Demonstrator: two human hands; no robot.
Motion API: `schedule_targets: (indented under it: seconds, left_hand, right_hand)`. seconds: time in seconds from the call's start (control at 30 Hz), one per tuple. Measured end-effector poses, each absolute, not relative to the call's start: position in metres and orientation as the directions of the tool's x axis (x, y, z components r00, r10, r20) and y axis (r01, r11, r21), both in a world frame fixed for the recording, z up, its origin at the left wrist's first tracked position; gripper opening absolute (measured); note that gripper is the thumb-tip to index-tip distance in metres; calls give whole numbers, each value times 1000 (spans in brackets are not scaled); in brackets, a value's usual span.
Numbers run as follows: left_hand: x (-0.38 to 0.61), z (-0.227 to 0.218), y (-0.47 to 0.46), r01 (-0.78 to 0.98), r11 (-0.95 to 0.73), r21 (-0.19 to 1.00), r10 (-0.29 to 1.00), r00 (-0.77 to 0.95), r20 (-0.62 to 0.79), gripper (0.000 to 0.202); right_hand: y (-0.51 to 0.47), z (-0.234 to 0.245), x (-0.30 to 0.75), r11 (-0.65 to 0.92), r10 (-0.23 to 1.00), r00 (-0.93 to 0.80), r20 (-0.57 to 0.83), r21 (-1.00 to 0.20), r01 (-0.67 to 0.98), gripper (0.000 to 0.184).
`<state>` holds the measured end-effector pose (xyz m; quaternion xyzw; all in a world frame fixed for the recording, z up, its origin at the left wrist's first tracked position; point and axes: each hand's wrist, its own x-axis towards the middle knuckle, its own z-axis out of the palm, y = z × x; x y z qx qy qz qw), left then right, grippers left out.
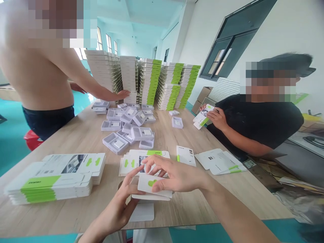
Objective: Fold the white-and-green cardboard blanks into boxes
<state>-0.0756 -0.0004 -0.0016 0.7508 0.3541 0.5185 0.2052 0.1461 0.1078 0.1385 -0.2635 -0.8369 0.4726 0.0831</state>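
1. While the person's left hand (121, 206) gripped a small white cardboard carton with a green patch (143, 184) from its left side, its index finger reached up toward the other hand's fingertips.
2. The right hand (176, 173) came over the carton from the right, thumb on the panel beside the green patch, fingers bent over the far edge; whether they pinched the card could not be told.
3. The carton was partly folded, above the near edge of a pale wood-grain table (182, 211), with a white flap showing below it.
4. Just beyond the hands lay flat white-and-green printed cartons (129, 164), partly hidden by the fingers.
5. To the left sat a thick stack of flattened white-and-green cartons (73, 184); to the right, more flat white cartons (219, 162) overlapped.
6. Farther back, pale lavender plastic trays (116, 143) lay in a loose heap, before tall stacks of white-and-green boxes (152, 82).
7. At right, a co-worker in a black top (263, 121) held a white-and-green printed carton (202, 115) in both hands; at left, another co-worker's outstretched hand (123, 95) touched a stack.
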Motion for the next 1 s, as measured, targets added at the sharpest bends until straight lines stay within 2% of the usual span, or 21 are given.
schedule_targets:
  seconds: [0.1, 0.2, 0.27, 0.33, 0.4, 0.5, 0.6, 0.7, 0.8, 0.87, 0.93, 1.0]
  left_hand:
    - [-76, -3, -1, 314, -665, 677, 743, 198, 639, 33]
    - [-77, -5, -1, 308, -665, 680, 744, 194, 640, 32]
    - [-76, -6, 1, 322, -668, 671, 740, 186, 647, 31]
    - [-74, -5, 2, 361, -660, 659, 742, 171, 649, 31]
    - [-72, -4, 3, 406, -642, 651, 750, 156, 643, 33]
    - [-69, -2, 3, 428, -632, 646, 756, 153, 637, 37]
    - [-66, -10, 0, 411, -630, 659, 759, 142, 636, 43]
    - [-59, -28, -5, 337, -595, 729, 779, 18, 627, 51]
    - [-50, -43, -10, 80, -497, 864, 849, -158, 503, 58]
    - [-44, -47, -11, -39, -434, 900, 882, -222, 415, 59]
    - [-40, -48, -11, -25, -460, 888, 863, -250, 440, 52]
    - [-40, -45, -10, 64, -520, 852, 824, -227, 520, 45]
  right_hand:
    - [109, 138, 138, 418, 547, -818, -177, -789, 450, 45]
    - [111, 140, 133, 490, 494, -846, -199, -740, 461, 38]
    - [111, 140, 130, 540, 506, -844, -180, -697, 472, 35]
    - [108, 139, 126, 607, 565, -815, -130, -603, 517, 29]
    - [102, 139, 124, 680, 612, -787, -85, -451, 578, 19]
    - [94, 137, 122, 750, 621, -784, -26, -273, 603, 30]
    - [93, 129, 122, 808, 566, -822, 62, -236, 540, 37]
    - [96, 113, 123, 887, 456, -876, 154, -156, 434, 32]
    - [99, 100, 123, 934, 355, -903, 244, -48, 354, 30]
    - [100, 95, 124, 941, 325, -898, 296, -11, 338, 34]
    - [102, 94, 125, 938, 335, -889, 312, -22, 345, 36]
    - [104, 94, 126, 929, 367, -883, 294, -71, 362, 36]
